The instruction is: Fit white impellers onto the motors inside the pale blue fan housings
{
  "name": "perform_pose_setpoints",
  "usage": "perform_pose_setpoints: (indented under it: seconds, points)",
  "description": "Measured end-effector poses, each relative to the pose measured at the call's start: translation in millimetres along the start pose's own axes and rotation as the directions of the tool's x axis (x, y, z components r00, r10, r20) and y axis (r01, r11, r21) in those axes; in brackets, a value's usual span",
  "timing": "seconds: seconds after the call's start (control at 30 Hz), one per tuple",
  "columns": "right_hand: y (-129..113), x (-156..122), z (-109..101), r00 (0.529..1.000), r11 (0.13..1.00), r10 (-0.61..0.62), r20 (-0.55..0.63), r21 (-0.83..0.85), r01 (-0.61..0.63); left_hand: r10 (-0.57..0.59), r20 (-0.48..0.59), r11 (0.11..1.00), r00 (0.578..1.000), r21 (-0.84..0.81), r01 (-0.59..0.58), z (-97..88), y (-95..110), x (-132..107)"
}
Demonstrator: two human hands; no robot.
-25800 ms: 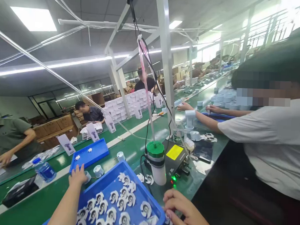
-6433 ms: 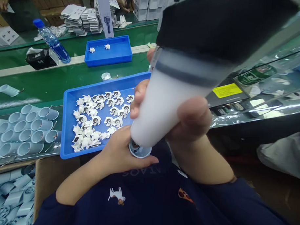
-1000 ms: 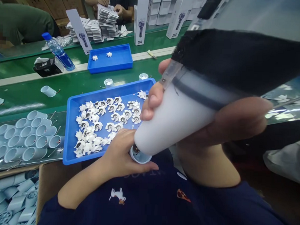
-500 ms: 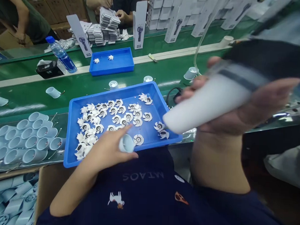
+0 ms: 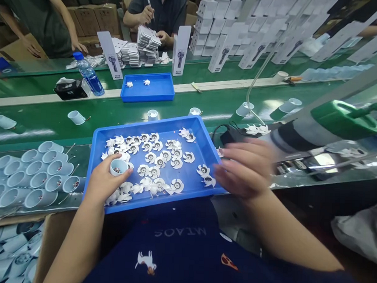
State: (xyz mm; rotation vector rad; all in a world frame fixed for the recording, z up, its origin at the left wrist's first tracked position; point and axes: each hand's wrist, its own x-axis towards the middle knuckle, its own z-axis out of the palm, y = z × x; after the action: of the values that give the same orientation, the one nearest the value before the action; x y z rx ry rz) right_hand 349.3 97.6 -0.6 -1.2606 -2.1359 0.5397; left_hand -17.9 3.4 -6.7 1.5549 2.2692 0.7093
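Observation:
My left hand (image 5: 105, 178) is closed around a light-blue plastic cup-shaped housing (image 5: 118, 167), its open end up and small parts showing inside. It is held over the left part of a blue tray (image 5: 207, 138) of white fan impellers (image 5: 177, 163). My right hand (image 5: 245, 168), smeared by motion, hovers at the tray's right rim with fingers stretched out and nothing visible in them. Just behind it is a tilted dispenser-like barrel, black and translucent with a green cap (image 5: 340, 118); its lower end is blurred behind the hand.
Many light-blue housings (image 5: 40, 179) lie in rows at left, above a carton of more (image 5: 14, 251). A smaller blue tray (image 5: 148, 94), a water bottle (image 5: 90, 78) and white boxes (image 5: 181, 54) stand across the green belt (image 5: 115, 108). Other people work beyond.
My right hand has let go of the dispenser-like barrel and moved down and left. My left hand has moved left with the housing, which is now turned open end up.

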Motion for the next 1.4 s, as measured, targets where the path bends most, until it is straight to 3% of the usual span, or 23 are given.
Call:
perform_pose_setpoints:
  seconds: [0.07, 0.2, 0.33, 0.4, 0.5, 0.63, 0.67, 0.7, 0.77, 0.8, 0.83, 0.87, 0.93, 1.07, 1.23, 1.3, 1.4]
  points:
    - [-16, 31, 23, 0.937, 0.946, -0.042, 0.347, -0.287, 0.149, 0.013, 0.0, 1.0, 1.0, 0.004, -0.013, -0.5, -2, 0]
    - [-17, 86, 69, 0.881, 0.915, 0.068, 0.469, -0.381, 0.132, -0.01, 0.016, 1.0, 1.0, -0.001, 0.01, -1.1, -5, -2]
    - [-4, 105, 93, 0.838, 0.928, 0.173, 0.517, -0.371, 0.038, -0.047, 0.078, 0.999, 0.996, -0.01, 0.048, -2.2, -1, -4]
    - [-6, 106, 93, 0.839, 0.948, 0.192, 0.509, -0.318, -0.024, -0.065, 0.108, 0.997, 0.992, -0.029, 0.068, -3.2, 0, -4]
    - [-21, 98, 79, 0.867, 0.985, 0.16, 0.472, -0.135, -0.108, -0.053, 0.046, 0.995, 0.998, -0.086, 0.057, -3.7, -3, -6]
    - [-48, 61, 53, 0.888, 0.951, 0.01, 0.461, 0.27, -0.151, 0.082, -0.064, 0.963, 0.995, -0.25, -0.096, 2.3, -5, -16]
    - [-54, 48, 49, 0.886, 0.889, -0.026, 0.464, 0.416, -0.191, 0.151, -0.102, 0.939, 0.983, -0.297, -0.175, 4.8, -3, -19]
    - [-58, 36, 47, 0.879, 0.773, -0.054, 0.473, 0.578, -0.264, 0.223, -0.15, 0.909, 0.963, -0.326, -0.261, 7.3, 2, -22]
    - [-65, 14, 47, 0.857, 0.374, -0.076, 0.51, 0.811, -0.45, 0.362, -0.226, 0.853, 0.905, -0.312, -0.419, 10.9, 15, -27]
    - [-68, 5, 49, 0.839, 0.157, -0.078, 0.538, 0.838, -0.523, 0.428, -0.236, 0.831, 0.872, -0.275, -0.483, 11.8, 22, -29]
    - [-70, -1, 51, 0.819, -0.008, -0.077, 0.568, 0.821, -0.571, 0.49, -0.224, 0.813, 0.843, -0.231, -0.534, 12.1, 30, -31]
    - [-71, -6, 53, 0.802, -0.094, -0.071, 0.593, 0.796, -0.598, 0.543, -0.191, 0.797, 0.817, -0.188, -0.574, 11.9, 37, -33]
    - [-74, -11, 57, 0.788, -0.156, -0.065, 0.613, 0.773, -0.614, 0.63, -0.129, 0.759, 0.766, -0.109, -0.642, 11.2, 48, -36]
    - [-78, -12, 61, 0.797, -0.095, -0.054, 0.601, 0.792, -0.603, 0.706, -0.071, 0.706, 0.705, -0.004, -0.708, 11.8, 55, -43]
    - [-79, -8, 60, 0.839, 0.096, -0.075, 0.539, 0.842, -0.532, 0.697, -0.055, 0.717, 0.715, 0.04, -0.696, 11.1, 54, -46]
    - [-83, -7, 57, 0.874, 0.292, -0.084, 0.478, 0.851, -0.437, 0.692, -0.045, 0.722, 0.721, 0.053, -0.69, 9.9, 55, -46]
    - [-93, -8, 51, 0.941, 0.757, -0.177, 0.289, 0.651, -0.058, 0.707, -0.025, 0.706, 0.707, 0.076, -0.704, 10.3, 58, -47]
